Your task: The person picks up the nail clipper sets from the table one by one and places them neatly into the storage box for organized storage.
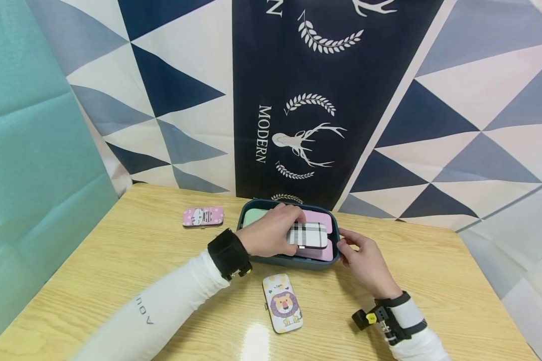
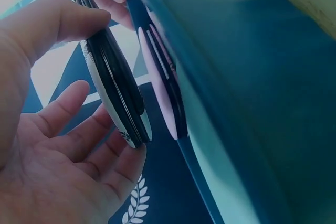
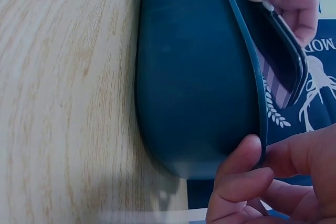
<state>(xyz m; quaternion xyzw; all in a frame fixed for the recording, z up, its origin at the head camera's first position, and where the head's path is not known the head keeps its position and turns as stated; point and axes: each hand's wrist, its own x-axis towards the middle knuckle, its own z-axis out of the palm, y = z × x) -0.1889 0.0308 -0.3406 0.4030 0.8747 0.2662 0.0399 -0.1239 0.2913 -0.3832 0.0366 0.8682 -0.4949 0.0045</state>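
Note:
My left hand [image 1: 271, 230] pinches a small flat white-and-grey plaid case [image 1: 311, 234], thumb on one edge and fingers on the other. In the left wrist view the plaid case [image 2: 113, 77] appears edge-on, with a dark seam. It is above a dark blue bin [image 1: 293, 261]. Inside the bin are a green case [image 1: 254, 215], a pink case [image 1: 319, 219] and a lilac case [image 1: 323, 251], partly covered by my hand and the plaid case. My right hand [image 1: 366, 260] grips the bin's right end; the right wrist view shows thumb and fingers pinching its rim [image 3: 261, 124].
On the wooden table [image 1: 162, 281], a case with a lion picture [image 1: 284, 306] lies in front of the bin. A pink case with a cartoon figure [image 1: 203, 216] lies to its left. A patterned cloth [image 1: 280, 75] hangs right behind the bin.

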